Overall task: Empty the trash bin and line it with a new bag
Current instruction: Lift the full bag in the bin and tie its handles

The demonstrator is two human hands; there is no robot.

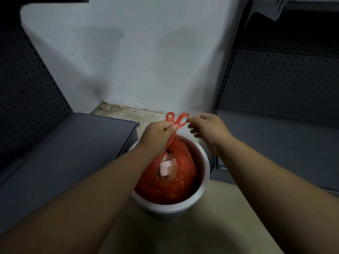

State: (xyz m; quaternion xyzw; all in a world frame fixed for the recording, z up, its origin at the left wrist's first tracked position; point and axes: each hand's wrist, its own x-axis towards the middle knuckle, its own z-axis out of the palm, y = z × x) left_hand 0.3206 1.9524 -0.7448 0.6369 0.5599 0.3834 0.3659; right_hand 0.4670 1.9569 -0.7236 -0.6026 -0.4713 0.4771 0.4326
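Observation:
A round white trash bin (203,187) stands on the beige floor between two shelf units. Inside it sits a red plastic bag (181,182) holding crumpled paper and brown scraps. The bag's handles (177,119) are drawn up above the bin's far rim. My left hand (157,133) is shut around the gathered handles just below their loops. My right hand (208,128) pinches the tip of the right loop between thumb and forefinger, its other fingers loosely curled.
A grey shelf base (69,154) lies close to the bin on the left, and another grey shelf base (278,143) on the right. Dark perforated panels rise behind both. A white wall (139,57) stands behind, with a dirty floor strip (128,112) at its foot.

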